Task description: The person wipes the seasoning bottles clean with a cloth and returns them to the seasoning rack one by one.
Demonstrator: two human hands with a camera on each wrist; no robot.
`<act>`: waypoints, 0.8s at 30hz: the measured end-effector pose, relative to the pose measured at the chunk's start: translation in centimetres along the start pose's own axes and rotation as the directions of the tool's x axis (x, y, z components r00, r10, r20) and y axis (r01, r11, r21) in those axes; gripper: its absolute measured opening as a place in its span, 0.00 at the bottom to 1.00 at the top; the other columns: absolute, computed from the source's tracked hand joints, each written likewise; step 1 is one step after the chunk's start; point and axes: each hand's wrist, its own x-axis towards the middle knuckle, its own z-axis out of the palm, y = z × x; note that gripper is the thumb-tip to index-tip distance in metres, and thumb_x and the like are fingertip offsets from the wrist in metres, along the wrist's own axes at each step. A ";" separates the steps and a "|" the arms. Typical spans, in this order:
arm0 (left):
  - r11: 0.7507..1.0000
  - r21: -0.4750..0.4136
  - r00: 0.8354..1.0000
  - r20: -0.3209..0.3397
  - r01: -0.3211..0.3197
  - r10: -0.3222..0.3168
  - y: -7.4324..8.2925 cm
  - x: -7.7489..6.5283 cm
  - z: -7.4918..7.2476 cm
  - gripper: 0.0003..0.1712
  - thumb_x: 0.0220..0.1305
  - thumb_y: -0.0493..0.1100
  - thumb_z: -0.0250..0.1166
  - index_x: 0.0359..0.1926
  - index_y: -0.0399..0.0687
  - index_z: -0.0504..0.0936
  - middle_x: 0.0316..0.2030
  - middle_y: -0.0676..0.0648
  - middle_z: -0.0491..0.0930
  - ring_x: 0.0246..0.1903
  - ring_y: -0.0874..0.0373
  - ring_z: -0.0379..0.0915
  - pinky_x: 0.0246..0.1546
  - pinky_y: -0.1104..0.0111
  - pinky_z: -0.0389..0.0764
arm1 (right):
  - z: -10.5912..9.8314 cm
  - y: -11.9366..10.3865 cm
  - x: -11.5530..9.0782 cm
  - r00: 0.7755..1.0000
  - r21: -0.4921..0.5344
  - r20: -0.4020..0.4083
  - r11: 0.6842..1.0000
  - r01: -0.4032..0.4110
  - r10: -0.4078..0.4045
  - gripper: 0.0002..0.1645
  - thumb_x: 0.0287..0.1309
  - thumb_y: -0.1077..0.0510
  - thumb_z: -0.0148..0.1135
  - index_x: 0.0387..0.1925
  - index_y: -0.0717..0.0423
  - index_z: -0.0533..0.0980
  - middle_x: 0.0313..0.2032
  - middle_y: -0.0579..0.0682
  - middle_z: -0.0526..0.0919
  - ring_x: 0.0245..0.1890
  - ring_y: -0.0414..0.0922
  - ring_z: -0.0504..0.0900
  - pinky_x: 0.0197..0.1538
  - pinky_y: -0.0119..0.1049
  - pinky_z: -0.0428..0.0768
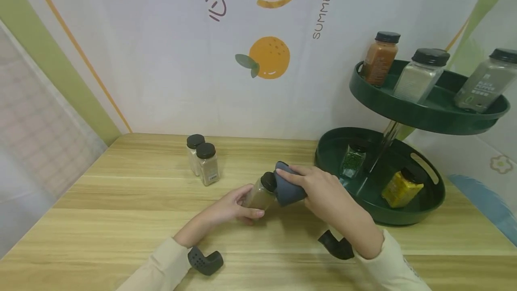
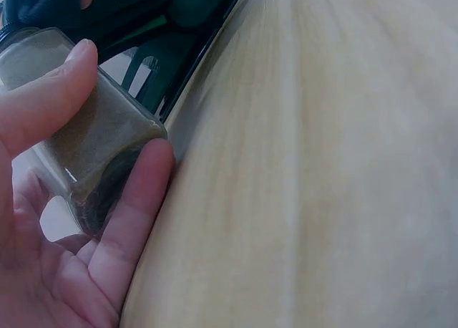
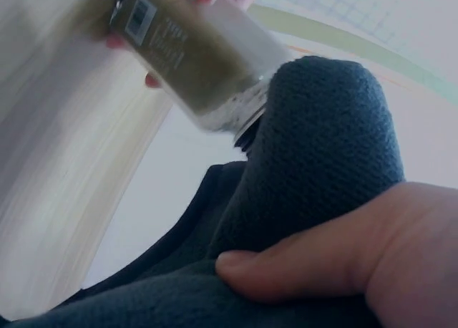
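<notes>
My left hand (image 1: pixel 238 205) grips a clear spice jar (image 1: pixel 258 196) with a black lid, tilted to the right just above the table. In the left wrist view the thumb lies along one side of the jar (image 2: pixel 107 120), which holds brownish powder. A folded dark blue-grey cloth (image 1: pixel 288 187) is held in my right hand (image 1: pixel 321 187) against the jar's lid. Seen from the right wrist, the thumb presses on the cloth (image 3: pixel 322 134), which hides most of the lid. The jar's label (image 3: pixel 161 31) shows there with a barcode.
Two black-lidded spice jars (image 1: pixel 208 165) stand together at the back left of the wooden table (image 1: pixel 133 201). On the right is a two-tier green rack (image 1: pixel 428 118), with three jars on its upper tier and a green-flecked jar (image 1: pixel 353 160) and a yellow jar (image 1: pixel 401 187) below.
</notes>
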 end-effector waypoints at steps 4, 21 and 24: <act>1.000 -0.002 1.000 0.004 0.003 -0.003 0.0 0.0 -0.1 0.33 0.56 0.43 0.67 0.61 0.42 0.65 0.51 0.40 0.75 0.45 0.52 0.77 0.43 0.60 0.81 | 0.5 0.6 0.2 1.000 -0.042 0.022 0.999 -0.012 0.013 0.43 0.41 0.74 0.65 0.59 0.39 0.72 0.56 0.51 0.76 0.47 0.54 0.80 0.37 0.46 0.82; 1.000 -0.025 1.000 0.014 -0.001 0.001 -0.4 0.2 -0.1 0.35 0.55 0.42 0.68 0.62 0.47 0.65 0.51 0.41 0.75 0.45 0.51 0.78 0.44 0.59 0.81 | -0.6 -0.9 -0.1 0.995 0.201 -0.101 0.979 0.031 -0.010 0.48 0.37 0.78 0.64 0.61 0.44 0.67 0.57 0.50 0.76 0.55 0.50 0.76 0.53 0.50 0.77; 1.000 -0.021 1.000 0.018 -0.009 0.010 -0.4 0.1 -0.2 0.38 0.55 0.43 0.68 0.66 0.48 0.62 0.54 0.40 0.72 0.46 0.50 0.78 0.45 0.59 0.81 | 0.3 -1.9 0.2 0.993 0.164 -0.074 0.981 0.101 -0.090 0.51 0.36 0.77 0.66 0.63 0.41 0.66 0.61 0.49 0.71 0.57 0.52 0.74 0.53 0.50 0.76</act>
